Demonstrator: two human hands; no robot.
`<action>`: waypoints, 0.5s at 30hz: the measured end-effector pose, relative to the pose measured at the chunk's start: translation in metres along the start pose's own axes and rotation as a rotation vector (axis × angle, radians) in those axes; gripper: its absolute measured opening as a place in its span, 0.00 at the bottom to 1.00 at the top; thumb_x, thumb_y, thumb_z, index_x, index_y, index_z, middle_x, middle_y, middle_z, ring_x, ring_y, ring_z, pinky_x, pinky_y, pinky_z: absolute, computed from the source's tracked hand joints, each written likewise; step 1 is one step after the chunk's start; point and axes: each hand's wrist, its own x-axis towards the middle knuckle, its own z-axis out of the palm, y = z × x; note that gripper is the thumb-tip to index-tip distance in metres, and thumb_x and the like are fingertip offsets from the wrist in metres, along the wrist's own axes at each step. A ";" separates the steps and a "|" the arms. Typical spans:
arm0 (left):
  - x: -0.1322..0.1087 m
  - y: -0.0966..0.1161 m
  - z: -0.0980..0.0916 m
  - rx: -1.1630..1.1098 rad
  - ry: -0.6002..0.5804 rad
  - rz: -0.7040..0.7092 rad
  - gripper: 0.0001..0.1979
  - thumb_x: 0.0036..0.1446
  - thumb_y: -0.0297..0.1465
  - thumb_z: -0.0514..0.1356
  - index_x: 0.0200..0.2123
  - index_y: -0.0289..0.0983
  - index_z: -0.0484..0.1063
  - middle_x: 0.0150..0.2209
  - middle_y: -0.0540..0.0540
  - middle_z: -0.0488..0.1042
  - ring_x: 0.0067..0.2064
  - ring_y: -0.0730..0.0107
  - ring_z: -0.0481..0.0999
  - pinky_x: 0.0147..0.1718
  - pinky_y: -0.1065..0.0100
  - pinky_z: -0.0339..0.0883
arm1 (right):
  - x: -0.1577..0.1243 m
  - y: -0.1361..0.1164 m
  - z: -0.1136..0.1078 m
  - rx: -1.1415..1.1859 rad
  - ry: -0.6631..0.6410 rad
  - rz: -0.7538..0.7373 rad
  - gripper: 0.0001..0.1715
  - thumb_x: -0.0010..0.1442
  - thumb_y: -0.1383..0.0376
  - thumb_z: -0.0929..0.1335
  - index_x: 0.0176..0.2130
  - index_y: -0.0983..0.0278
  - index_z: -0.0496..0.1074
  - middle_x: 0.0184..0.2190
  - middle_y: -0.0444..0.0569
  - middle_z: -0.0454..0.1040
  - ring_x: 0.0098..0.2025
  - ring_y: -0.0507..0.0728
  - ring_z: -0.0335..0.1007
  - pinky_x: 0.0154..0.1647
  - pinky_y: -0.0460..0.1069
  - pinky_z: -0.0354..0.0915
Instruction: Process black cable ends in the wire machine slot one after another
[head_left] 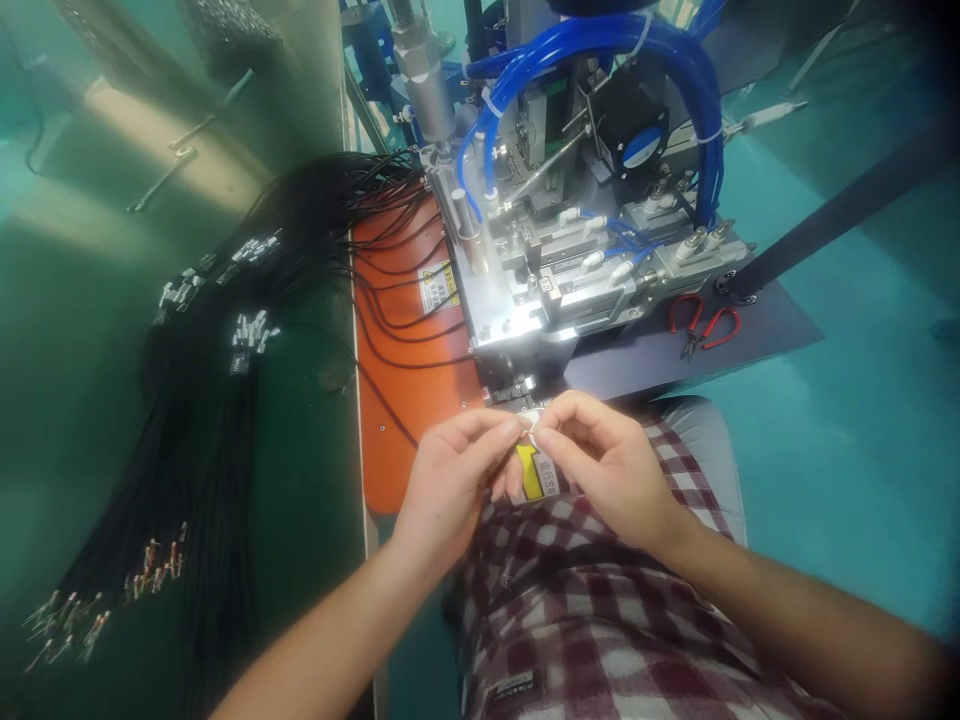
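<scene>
Close together at the front end of the machine, my left hand (457,465) and my right hand (604,455) are both closed in a pinch. A black cable (384,402) runs across the orange plate into my left hand. Between the fingertips shows its thin, pale wire end (528,430), pinched by my right thumb and forefinger too. The exact shape of that end is too small to make out. Just below the fingers is a yellow and white label (531,475), partly hidden by my left hand.
A metal machine (532,310) with blue air hoses (600,40) stands ahead. Several black cables cross the orange plate (397,350). More cable bundles (247,270), with metal-tipped and bare copper ends, lie at left. Red-handled pliers (701,328) rest on the grey base (765,325).
</scene>
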 end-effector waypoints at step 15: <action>-0.002 -0.008 -0.001 0.177 0.043 0.107 0.10 0.59 0.35 0.62 0.31 0.35 0.73 0.18 0.53 0.68 0.21 0.79 0.65 0.23 0.76 0.58 | 0.018 -0.023 -0.006 -0.359 -0.019 -0.158 0.07 0.59 0.69 0.68 0.28 0.64 0.71 0.28 0.43 0.69 0.26 0.49 0.62 0.27 0.46 0.59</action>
